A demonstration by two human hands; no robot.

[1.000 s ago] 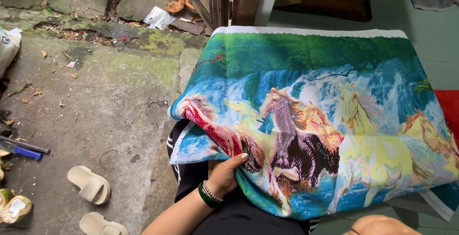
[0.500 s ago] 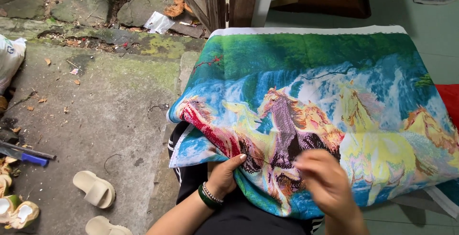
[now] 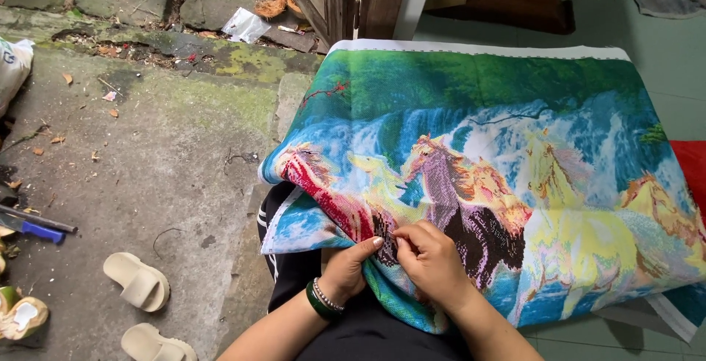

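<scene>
Hands [image 3: 434, 262] pinch horse embroidery cloth [image 3: 485, 148].

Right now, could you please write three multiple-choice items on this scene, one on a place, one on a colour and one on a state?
1. Where do the pale slippers lie?
A. on the concrete to the person's left
B. on the cloth
C. on the green tiles

2. What colour is the bangle on the left hand?
A. red
B. green
C. yellow

3. How is the right hand?
A. lifted clear of the embroidered cloth
B. flat on the floor
C. fingertips pinched on the cloth beside the left thumb

Answers: 1 A, they sit on bare concrete; 2 B, a dark green ring circles the wrist; 3 C, the fingertips meet on the fabric.
</scene>
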